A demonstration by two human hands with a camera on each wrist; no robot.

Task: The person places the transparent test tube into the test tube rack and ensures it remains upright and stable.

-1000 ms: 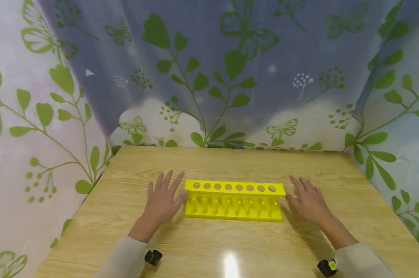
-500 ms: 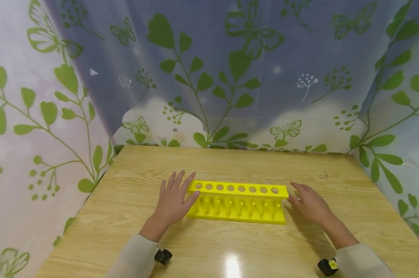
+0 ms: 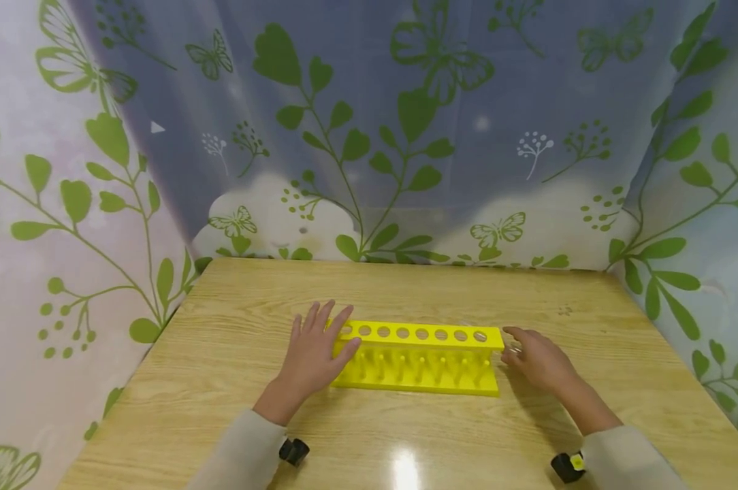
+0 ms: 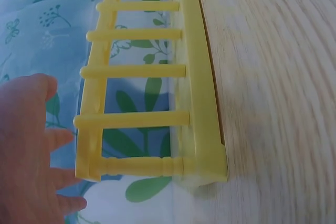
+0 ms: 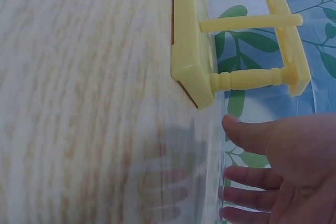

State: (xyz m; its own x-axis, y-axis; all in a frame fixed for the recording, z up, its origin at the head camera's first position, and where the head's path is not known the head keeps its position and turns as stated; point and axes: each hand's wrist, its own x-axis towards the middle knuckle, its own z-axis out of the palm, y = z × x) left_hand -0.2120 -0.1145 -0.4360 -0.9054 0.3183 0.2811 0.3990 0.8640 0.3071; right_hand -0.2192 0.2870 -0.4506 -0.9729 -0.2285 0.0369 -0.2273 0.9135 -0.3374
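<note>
A yellow test tube rack [image 3: 418, 337] stands upright on the table, with a row of round holes on top and pegs below. My left hand [image 3: 312, 354] is at its left end, fingers spread, overlapping the top bar in the head view. In the left wrist view the fingertips [image 4: 76, 203] come right to the rack's top bar. My right hand [image 3: 540, 361] is just off the right end, thumb apart from the lightly bent fingers. A clear glass tube [image 5: 212, 177] lies along these fingertips; in the head view a glint of it shows between thumb and index finger.
The wooden table [image 3: 344, 429] reaches back to a curtain [image 3: 369, 136] with leaves and butterflies. More patterned cloth [image 3: 69, 286] hangs at the left and right sides. A black wrist camera [image 3: 293, 450] sits under the left sleeve, another black camera [image 3: 568, 467] under the right.
My left hand has moved right, from beside the rack onto its left end. The right hand has shifted slightly left and its fingers have bent more around the clear tube's end.
</note>
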